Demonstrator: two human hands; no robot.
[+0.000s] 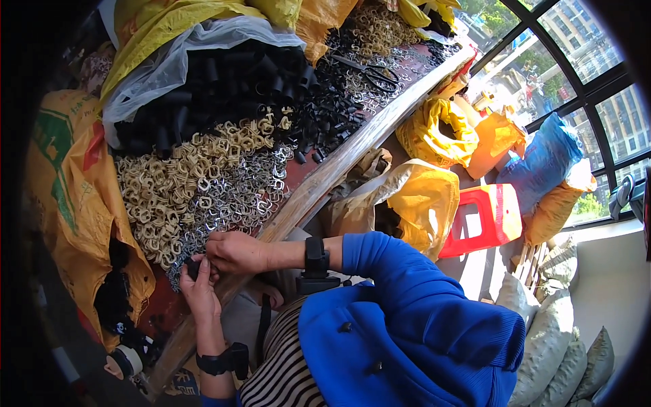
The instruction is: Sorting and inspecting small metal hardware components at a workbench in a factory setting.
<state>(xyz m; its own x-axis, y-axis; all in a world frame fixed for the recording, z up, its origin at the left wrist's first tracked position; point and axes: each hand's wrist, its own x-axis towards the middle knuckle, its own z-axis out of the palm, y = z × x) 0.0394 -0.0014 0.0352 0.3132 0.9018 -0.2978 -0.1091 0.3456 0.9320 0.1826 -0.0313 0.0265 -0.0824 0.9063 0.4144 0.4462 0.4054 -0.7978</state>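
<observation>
My left hand [201, 293] is closed around a small black cylindrical piece [193, 269] at the near edge of the work table. Right beside it, my right hand [236, 253] has its fingers bent and pressed together against the left fingertips. Whatever lies between the right fingers is hidden. Both hands are just over the near end of a heap of small silver metal hooks [237, 197]. Next to the hooks lies a big pile of beige ring-shaped pieces [159, 197]. Black tube pieces [224, 85] spill from a clear plastic bag farther back.
A wooden beam [339, 152] edges the red table top [296, 175]. Scissors [381, 78] lie at the back among small parts. An orange woven sack [81, 197] hangs at the left. Yellow sacks [430, 203], a red plastic stool [485, 244] and a blue sack [546, 159] stand right, by the window.
</observation>
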